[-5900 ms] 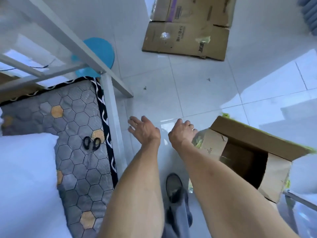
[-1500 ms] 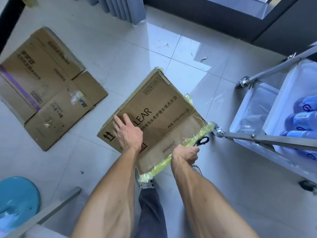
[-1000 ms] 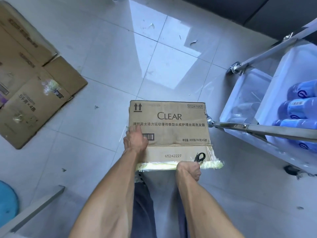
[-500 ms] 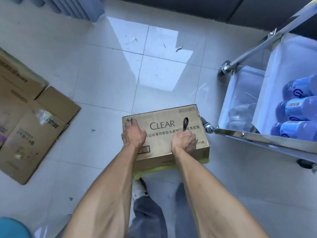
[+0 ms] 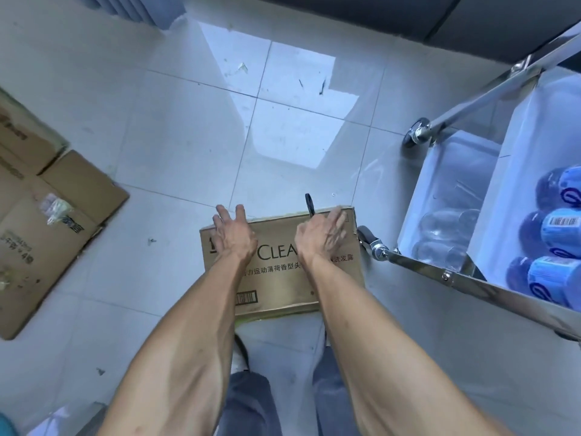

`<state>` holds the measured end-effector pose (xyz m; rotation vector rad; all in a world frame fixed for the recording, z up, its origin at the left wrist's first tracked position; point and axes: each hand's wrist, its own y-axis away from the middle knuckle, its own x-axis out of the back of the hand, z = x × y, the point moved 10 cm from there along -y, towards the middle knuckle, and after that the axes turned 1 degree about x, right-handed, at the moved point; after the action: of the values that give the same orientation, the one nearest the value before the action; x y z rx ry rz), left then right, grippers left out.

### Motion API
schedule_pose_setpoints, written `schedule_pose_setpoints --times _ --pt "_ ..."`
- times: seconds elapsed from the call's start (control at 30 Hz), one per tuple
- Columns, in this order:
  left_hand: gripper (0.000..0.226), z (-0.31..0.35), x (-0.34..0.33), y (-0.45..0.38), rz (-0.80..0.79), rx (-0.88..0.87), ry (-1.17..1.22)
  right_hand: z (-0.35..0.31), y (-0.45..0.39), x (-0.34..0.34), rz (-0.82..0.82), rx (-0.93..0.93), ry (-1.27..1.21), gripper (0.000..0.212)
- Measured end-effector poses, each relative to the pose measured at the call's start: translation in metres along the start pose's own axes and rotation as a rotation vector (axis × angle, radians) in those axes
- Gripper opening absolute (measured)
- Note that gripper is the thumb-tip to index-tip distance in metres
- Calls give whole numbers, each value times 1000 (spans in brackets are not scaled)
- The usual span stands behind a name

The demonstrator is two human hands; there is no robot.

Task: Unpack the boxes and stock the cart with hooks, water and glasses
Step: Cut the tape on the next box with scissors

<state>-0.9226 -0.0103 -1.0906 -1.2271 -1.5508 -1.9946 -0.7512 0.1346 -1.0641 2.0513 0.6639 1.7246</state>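
A brown cardboard box (image 5: 283, 278) printed "CLEAR" lies on the tiled floor in front of my feet. My left hand (image 5: 234, 234) lies flat on its top, fingers straight and reaching over the far edge. My right hand (image 5: 320, 236) rests on the top right of the box and holds black scissors (image 5: 309, 204), whose handle loop sticks up past the far edge. At the right stands the steel cart (image 5: 440, 272), with blue water bottles (image 5: 556, 234) on its upper shelf and clear glasses (image 5: 446, 234) on the lower tray.
Flattened cardboard boxes (image 5: 41, 221) lie on the floor at the left. A cart caster (image 5: 366, 236) sits close to the box's right corner. Open tiled floor (image 5: 283, 121) stretches beyond the box. My legs and a shoe are just below the box.
The box has turned and settled flat on the floor beside the cart. My left hand slid to the far edge and opened flat. My right hand moved up onto the top with the scissors.
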Motion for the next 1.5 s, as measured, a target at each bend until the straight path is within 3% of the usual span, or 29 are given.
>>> schedule_pose_setpoints --times 0.17,0.27,0.33,0.43,0.53,0.6,0.73,0.87,0.97,1.07,1.17,1.27,1.33,1.5 --pt "42 -16 -17 -18 -49 243 167 -27 -33 -5 -23 106 48 29" --pt "45 -29 -25 -21 -31 280 42 -14 -36 -16 -91 152 223 33" --pt "42 -36 -21 -18 28 273 -49 -8 -31 -14 -53 245 391 30" --pt "29 -70 -33 2 -22 452 46 15 -19 -13 -86 210 472 26" --pt "51 -103 -67 48 -143 676 199 58 11 -24 -207 35 474 32" --pt "63 -117 -85 72 -217 716 205 65 40 -35 -244 84 541 32" --pt "107 -146 -74 90 -224 685 147 41 82 -55 -236 323 538 21" --pt "129 -172 -96 134 -354 883 475 31 108 -79 -349 311 367 25" --pt "110 -178 -106 150 -329 822 578 25 131 -96 -413 337 324 49" --pt "90 -181 -98 165 -199 813 594 13 156 -96 -322 437 290 32" --pt "80 -170 -82 166 -102 696 580 -10 178 -84 -189 556 278 11" --pt "75 -154 -59 154 0 442 662 -40 193 -78 -146 667 316 11" --pt "78 -149 -52 147 -16 319 753 -52 196 -76 -116 679 310 10" --pt "75 -161 -71 147 -61 386 919 -59 204 -79 -94 649 252 13"
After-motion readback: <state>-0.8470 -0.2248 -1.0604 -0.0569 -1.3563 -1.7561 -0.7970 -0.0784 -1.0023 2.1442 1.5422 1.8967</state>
